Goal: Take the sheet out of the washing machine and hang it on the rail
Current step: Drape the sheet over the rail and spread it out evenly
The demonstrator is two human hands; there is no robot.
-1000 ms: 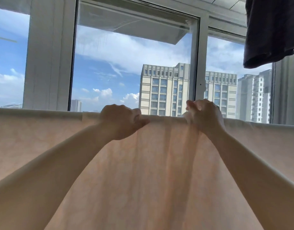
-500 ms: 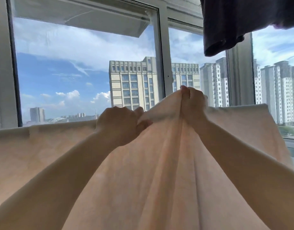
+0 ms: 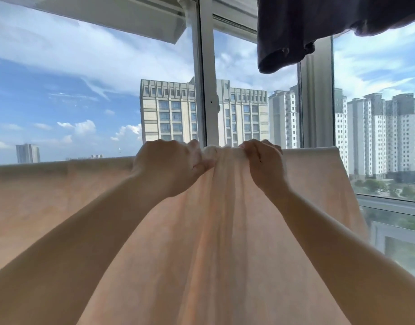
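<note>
The peach sheet (image 3: pixel 201 231) looks soft and light; the left hand (image 3: pixel 165 167) and right hand (image 3: pixel 264 164) both grip its bunched top edge, the best hold.

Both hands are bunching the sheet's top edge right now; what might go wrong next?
1. The left hand and right hand gather the sheet into a wad, so it may dry creased.
2. Its right edge ends close by; pulling left may drag it unevenly.
3. Lifting may brush the dark garment overhead.
</note>
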